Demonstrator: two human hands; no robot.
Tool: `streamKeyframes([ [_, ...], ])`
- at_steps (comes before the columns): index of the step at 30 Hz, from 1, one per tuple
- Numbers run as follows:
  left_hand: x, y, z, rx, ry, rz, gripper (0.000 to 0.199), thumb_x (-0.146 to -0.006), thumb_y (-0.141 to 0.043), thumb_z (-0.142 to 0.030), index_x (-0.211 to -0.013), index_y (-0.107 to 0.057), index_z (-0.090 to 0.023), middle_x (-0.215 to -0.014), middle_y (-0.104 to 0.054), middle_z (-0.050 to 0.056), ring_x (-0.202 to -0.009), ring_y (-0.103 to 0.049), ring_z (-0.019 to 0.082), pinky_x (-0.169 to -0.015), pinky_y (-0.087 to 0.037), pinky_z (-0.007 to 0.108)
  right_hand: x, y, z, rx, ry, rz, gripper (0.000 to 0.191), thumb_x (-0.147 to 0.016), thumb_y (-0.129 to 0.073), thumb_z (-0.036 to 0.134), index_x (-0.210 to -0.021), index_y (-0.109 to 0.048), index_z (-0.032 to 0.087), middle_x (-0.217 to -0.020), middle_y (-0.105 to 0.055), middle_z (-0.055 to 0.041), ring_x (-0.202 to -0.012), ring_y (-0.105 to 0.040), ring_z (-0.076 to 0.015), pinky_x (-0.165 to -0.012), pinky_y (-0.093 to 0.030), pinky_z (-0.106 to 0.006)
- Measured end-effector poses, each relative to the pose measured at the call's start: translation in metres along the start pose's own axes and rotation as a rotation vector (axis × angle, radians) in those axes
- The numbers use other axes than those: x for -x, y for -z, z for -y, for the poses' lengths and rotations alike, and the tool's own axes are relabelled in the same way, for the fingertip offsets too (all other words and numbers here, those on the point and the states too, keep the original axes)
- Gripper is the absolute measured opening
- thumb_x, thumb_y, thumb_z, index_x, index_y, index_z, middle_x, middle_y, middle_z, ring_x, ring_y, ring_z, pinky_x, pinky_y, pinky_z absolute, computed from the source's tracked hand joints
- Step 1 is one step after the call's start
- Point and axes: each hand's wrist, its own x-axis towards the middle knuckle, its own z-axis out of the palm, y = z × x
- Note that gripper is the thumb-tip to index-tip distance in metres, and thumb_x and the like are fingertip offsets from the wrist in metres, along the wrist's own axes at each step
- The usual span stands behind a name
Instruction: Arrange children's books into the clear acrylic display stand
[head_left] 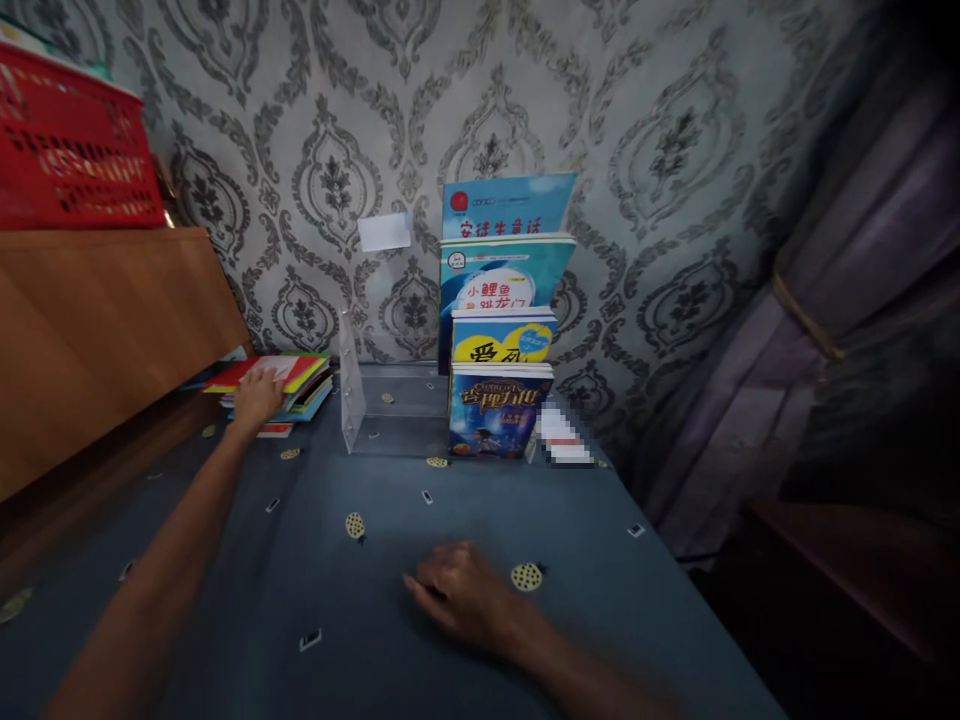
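Observation:
My left hand (259,393) reaches to the far left of the table and rests on a pile of books (307,395). Its fingers lie over the red and yellow cover of the top book (234,374). Nearer to me, my right hand (457,590) is loosely curled above the tablecloth, slightly blurred, and nothing shows in it. Beyond it a clear acrylic book rack (350,385) stands with its left part bare. Along its right side several books (501,415) stand in stepped rows, a dark blue one in front and taller light blue ones behind.
A dark blue tablecloth (375,620) with a pineapple print covers the table. On the left, a red plastic basket (75,150) sits on a wooden cabinet (112,330). A patterned wall rises behind, with a tied curtain (750,400) on the right. A white, pixelated item (564,438) lies beside the rack.

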Motion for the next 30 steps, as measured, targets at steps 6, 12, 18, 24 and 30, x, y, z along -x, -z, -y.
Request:
streamKeyframes([
  [6, -0.029, -0.020, 0.004, -0.075, -0.018, 0.219, 0.059, -0.101, -0.032, -0.046, -0.144, -0.052, -0.011, -0.153, -0.048, 0.026, -0.145, -0.039, 0.044, -0.110, -0.033, 0.071, 0.005, -0.007, -0.008, -0.003, -0.059, 0.001, 0.043, -0.101, -0.053, 0.028, -0.059, -0.059, 0.018, -0.054, -0.065, -0.0008, -0.048, -0.055, -0.0112, -0.055, -0.028, -0.031],
  [12, -0.023, -0.024, 0.011, -0.180, -0.062, 0.294, 0.063, -0.102, -0.025, -0.051, -0.152, -0.043, -0.016, -0.158, -0.043, 0.023, -0.146, -0.039, 0.043, -0.108, -0.036, 0.071, 0.006, -0.007, -0.011, -0.048, -0.067, -0.013, 0.042, -0.100, -0.052, 0.025, -0.059, -0.058, 0.019, -0.054, -0.064, 0.0000, -0.049, -0.054, -0.0115, -0.056, -0.029, -0.030],
  [18, -0.001, -0.010, 0.017, -0.280, -0.151, 0.322, 0.061, -0.100, -0.041, -0.039, -0.157, -0.035, -0.017, -0.162, -0.037, 0.023, -0.144, -0.042, 0.041, -0.110, -0.036, 0.066, 0.005, -0.003, -0.009, -0.118, -0.089, -0.038, 0.047, -0.104, -0.046, 0.027, -0.058, -0.054, 0.019, -0.052, -0.061, 0.0001, -0.048, -0.052, -0.0102, -0.057, -0.030, -0.029],
  [24, 0.011, 0.008, 0.017, -0.368, -0.241, 0.321, 0.053, -0.102, -0.031, -0.026, -0.153, -0.041, -0.019, -0.155, -0.049, 0.020, -0.134, -0.054, 0.036, -0.110, -0.037, 0.062, 0.006, -0.005, -0.011, -0.130, -0.094, -0.029, 0.051, -0.107, -0.041, 0.031, -0.060, -0.057, 0.019, -0.053, -0.061, -0.0011, -0.049, -0.052, -0.0111, -0.057, -0.030, -0.028],
  [30, 0.053, 0.019, 0.012, -0.457, -0.300, 0.308, 0.058, -0.097, -0.022, -0.008, -0.152, -0.040, -0.010, -0.148, -0.054, 0.025, -0.133, -0.055, 0.036, -0.107, -0.041, 0.055, 0.005, -0.005, -0.012, -0.147, -0.062, -0.049, 0.057, -0.109, -0.034, 0.035, -0.059, -0.057, 0.019, -0.051, -0.056, -0.0009, -0.048, -0.047, -0.0114, -0.056, -0.028, -0.029],
])
